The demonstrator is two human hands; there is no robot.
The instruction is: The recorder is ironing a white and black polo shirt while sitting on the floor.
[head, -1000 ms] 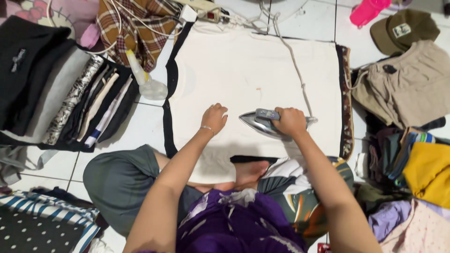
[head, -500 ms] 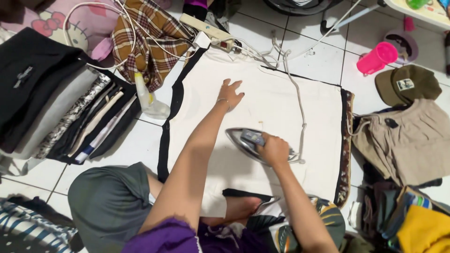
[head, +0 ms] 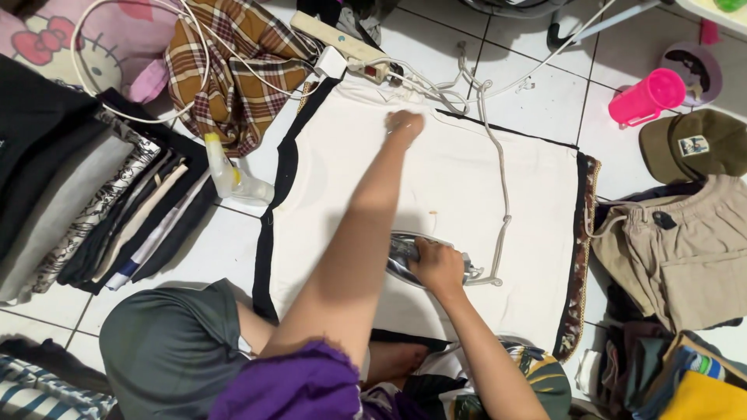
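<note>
Gripping the handle of a silver-soled electric iron (head: 416, 259), the right hand (head: 437, 264) presses it flat on the cream-white cloth (head: 436, 179) spread over tiled floor. Farther off, the left hand (head: 405, 124) lies blurred near the cloth's far edge; its openness cannot be told.

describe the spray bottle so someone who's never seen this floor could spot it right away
Start at the big white cloth spread on the tiled floor and go to its black left edge. Just outside that edge, below the plaid cloth and beside the stack of folded clothes, lies the spray bottle: clear plastic with a yellow top, the only bottle there.
</note>
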